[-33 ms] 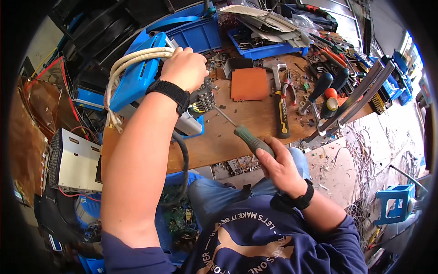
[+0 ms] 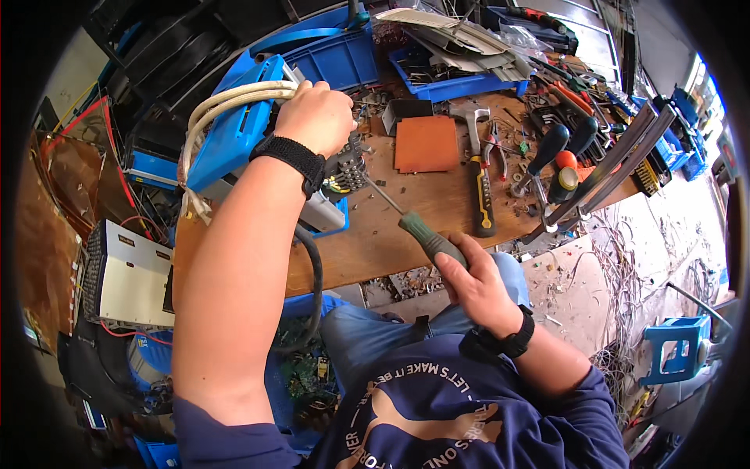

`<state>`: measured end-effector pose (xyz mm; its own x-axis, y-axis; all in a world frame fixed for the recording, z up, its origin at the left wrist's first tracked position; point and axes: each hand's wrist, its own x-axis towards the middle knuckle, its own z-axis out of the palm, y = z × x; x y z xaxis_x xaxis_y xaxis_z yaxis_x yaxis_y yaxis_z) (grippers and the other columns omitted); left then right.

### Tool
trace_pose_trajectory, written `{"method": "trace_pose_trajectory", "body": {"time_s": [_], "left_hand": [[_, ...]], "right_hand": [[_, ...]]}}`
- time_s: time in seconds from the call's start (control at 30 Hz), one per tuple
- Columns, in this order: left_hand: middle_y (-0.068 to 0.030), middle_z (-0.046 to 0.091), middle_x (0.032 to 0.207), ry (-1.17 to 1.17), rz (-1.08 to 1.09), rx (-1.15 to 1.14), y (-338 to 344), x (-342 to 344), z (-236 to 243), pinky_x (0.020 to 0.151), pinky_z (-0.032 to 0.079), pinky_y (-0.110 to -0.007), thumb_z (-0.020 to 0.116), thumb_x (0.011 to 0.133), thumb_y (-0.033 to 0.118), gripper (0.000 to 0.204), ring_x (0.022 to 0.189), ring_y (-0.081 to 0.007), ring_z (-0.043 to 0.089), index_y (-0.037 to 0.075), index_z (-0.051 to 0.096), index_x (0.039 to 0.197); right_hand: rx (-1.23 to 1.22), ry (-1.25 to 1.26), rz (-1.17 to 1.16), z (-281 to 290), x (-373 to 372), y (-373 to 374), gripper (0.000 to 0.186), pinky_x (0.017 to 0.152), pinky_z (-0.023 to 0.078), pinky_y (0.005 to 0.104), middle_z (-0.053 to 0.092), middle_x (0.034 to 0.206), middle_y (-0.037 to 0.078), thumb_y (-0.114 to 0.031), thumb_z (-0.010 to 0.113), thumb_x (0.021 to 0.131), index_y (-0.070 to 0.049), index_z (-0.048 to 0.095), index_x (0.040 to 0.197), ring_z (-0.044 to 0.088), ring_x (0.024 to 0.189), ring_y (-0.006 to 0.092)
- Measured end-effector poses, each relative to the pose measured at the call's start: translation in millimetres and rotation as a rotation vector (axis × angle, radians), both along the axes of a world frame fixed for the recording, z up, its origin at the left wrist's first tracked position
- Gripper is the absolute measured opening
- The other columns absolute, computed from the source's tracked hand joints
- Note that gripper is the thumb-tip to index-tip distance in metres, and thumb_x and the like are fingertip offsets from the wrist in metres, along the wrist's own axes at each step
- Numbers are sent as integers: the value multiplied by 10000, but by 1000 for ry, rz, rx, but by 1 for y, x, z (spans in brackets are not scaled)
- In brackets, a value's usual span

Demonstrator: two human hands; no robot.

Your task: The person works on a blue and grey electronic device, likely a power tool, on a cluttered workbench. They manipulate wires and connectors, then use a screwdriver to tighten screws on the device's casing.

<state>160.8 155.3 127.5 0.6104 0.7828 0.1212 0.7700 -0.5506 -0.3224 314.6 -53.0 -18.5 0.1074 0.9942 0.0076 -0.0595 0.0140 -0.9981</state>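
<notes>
My left hand [image 2: 316, 117] is closed over the top of a blue-and-silver device [image 2: 238, 133], beside thick pale cables [image 2: 215, 105]; what its fingertips grip is hidden. Just below it sits a dark terminal block [image 2: 344, 168] with yellow-green wires. My right hand [image 2: 473, 277] is wrapped round the green handle of a screwdriver [image 2: 422, 233], whose shaft points up-left, its tip at or close to the terminal block. A black cable [image 2: 314, 277] curves down from the device over the front edge of the wooden bench [image 2: 367, 258].
An orange square pad [image 2: 426, 144], a hammer [image 2: 480, 195], pliers [image 2: 492, 148] and several other tools lie to the right. Blue bins [image 2: 328, 62] stand behind, one holding metal pieces. A bin of circuit boards [image 2: 305, 375] is below. Wire scraps [image 2: 625, 273] and a blue stool [image 2: 673, 348] are at right.
My right hand and the screwdriver have shifted very slightly up and to the left. My left hand stays where it was.
</notes>
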Motion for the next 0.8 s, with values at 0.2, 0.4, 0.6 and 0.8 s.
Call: {"method": "trace_pose_trajectory", "body": {"time_s": [0.2, 0.4, 0.6, 0.8], "left_hand": [[-166, 612, 1056, -9, 26, 19, 5, 0, -4, 946, 421, -409, 645, 856, 278, 345, 1046, -341, 536, 81, 660, 1139], [-159, 642, 1032, 32, 14, -35, 5, 2, 3, 989, 402, -408, 621, 878, 304, 241, 1087, -331, 548, 91, 702, 956], [-167, 614, 1075, 9, 42, -23, 12, 1, 0, 949, 421, -418, 639, 857, 298, 348, 1061, -345, 542, 90, 662, 1135], [-168, 614, 1075, 43, 42, -34, 3, 5, 3, 958, 422, -416, 639, 859, 297, 339, 1064, -342, 546, 97, 665, 1131]], "right_hand": [[-36, -20, 65, -7, -3, 14, 380, 699, 454, 296, 606, 810, 98, -262, 575, 930, 59, 548, 1130, 541, 763, 146], [-34, 34, 56, -11, -10, 16, 379, 678, 454, 291, 604, 801, 79, -256, 567, 938, 58, 542, 1148, 533, 738, 133], [-49, 75, 55, -6, -10, 15, 378, 633, 439, 262, 588, 797, 46, -246, 574, 936, 47, 537, 1173, 518, 710, 103], [95, -135, -131, -8, 2, 12, 386, 704, 462, 300, 611, 845, 117, -231, 574, 924, 67, 535, 1168, 563, 777, 163]]}}
